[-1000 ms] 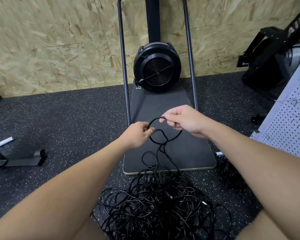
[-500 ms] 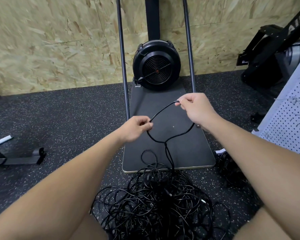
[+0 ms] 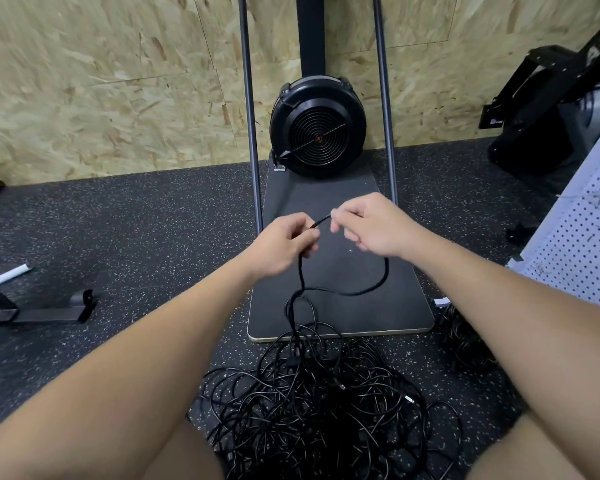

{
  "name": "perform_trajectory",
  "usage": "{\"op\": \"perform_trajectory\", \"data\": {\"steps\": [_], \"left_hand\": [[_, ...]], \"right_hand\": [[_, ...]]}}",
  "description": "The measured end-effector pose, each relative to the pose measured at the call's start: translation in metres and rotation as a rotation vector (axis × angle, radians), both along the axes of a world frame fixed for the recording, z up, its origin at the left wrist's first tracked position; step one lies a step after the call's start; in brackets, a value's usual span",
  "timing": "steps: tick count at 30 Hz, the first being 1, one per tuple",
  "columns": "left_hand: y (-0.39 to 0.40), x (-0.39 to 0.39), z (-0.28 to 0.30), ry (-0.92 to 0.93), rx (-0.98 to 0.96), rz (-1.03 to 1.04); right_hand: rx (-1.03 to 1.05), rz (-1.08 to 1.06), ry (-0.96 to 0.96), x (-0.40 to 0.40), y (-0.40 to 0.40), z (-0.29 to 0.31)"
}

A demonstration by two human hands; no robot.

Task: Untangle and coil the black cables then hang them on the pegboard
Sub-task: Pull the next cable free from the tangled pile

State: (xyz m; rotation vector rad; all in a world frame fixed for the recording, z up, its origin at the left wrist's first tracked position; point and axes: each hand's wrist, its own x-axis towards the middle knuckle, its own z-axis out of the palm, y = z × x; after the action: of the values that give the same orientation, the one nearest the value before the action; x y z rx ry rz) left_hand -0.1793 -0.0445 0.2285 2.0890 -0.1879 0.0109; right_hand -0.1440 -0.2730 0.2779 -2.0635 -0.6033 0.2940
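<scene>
1 black cable (image 3: 347,292) is pinched by the left hand (image 3: 284,242) and the right hand (image 3: 371,225) (fingers curled), above the tangled pile (image 3: 319,403) on the floor (image 3: 118,237).

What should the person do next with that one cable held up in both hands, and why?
Probably draw another length up out of the tangled pile and lay it as a loop into the left hand. Both hands pinch the same cable; the right hand holds it near the left, and its slack sags back into the pile, so little is freed yet.
</scene>
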Motion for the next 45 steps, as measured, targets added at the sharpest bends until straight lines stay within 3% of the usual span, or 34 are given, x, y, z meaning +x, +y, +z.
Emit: {"op": "perform_trajectory", "data": {"steps": [5,8,11,16,22,27,32,37,42,45], "left_hand": [[0.008,-0.006,-0.031,0.122,0.143,-0.082],[0.016,-0.005,-0.051,0.153,0.316,-0.055],[0.02,-0.007,-0.051,0.175,0.311,0.028],[0.017,0.0,-0.037,0.148,0.093,0.098],[-0.006,0.002,-0.016,0.14,-0.016,0.075],[-0.017,0.004,-0.015,0.123,0.025,0.051],[-0.027,0.002,-0.002,0.079,0.136,-0.001],[-0.02,0.002,0.0,0.037,0.097,-0.027],[-0.007,-0.001,-0.014,0.07,0.036,-0.058],[0.0,-0.004,-0.028,0.141,0.124,-0.077]], "right_hand": [[0.306,-0.2,-0.052,-0.001,-0.003,0.007],[0.349,-0.275,-0.104,0.001,-0.005,0.006],[0.145,-0.256,-0.23,0.003,-0.009,-0.001],[-0.336,-0.314,-0.527,0.018,-0.018,-0.019],[-0.623,-0.212,-0.914,0.016,-0.006,-0.022],[-0.722,-0.151,-1.023,0.012,0.0,-0.018],[-0.626,0.1,-0.833,0.01,0.005,-0.03],[-0.487,0.094,-0.517,0.011,-0.003,-0.032],[-0.088,0.052,-0.369,0.006,-0.006,-0.01],[0.164,-0.069,-0.297,0.006,-0.008,0.004]]}}
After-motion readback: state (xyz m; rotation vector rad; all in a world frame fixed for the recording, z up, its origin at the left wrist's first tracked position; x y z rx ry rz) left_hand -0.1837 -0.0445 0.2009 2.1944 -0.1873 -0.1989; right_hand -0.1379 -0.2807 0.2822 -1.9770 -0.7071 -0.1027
